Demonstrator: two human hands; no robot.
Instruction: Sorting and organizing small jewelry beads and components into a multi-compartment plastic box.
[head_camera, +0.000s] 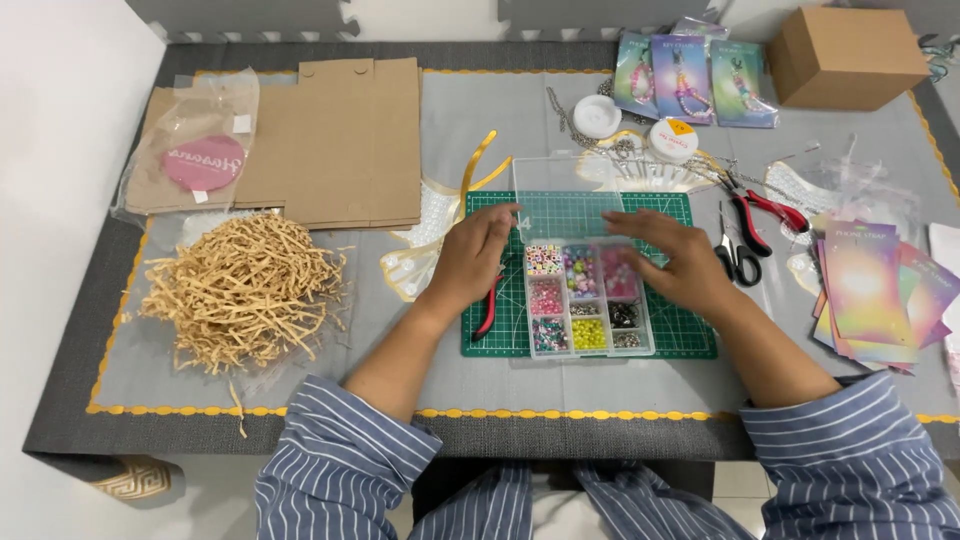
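Head view: clear bead box (588, 300) sits on green cutting mat (690, 335), mid-table, its clear lid (560, 200) swung up and back. Left hand (478, 255) fingers pinch the lid's left front corner; right hand (680, 258) lies flat, fingers spread, over the box's upper right compartments — grip unclear. Red pliers (490, 310) just beside left wrist — scissors (738, 255) right of mat.

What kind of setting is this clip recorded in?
Probably a home craft table set up for bead jewellery making and packing. A compartmented bead box sits on a green cutting mat, with both hands at its clear lid. Pliers and scissors, flat cardboard and paper shred lie around.
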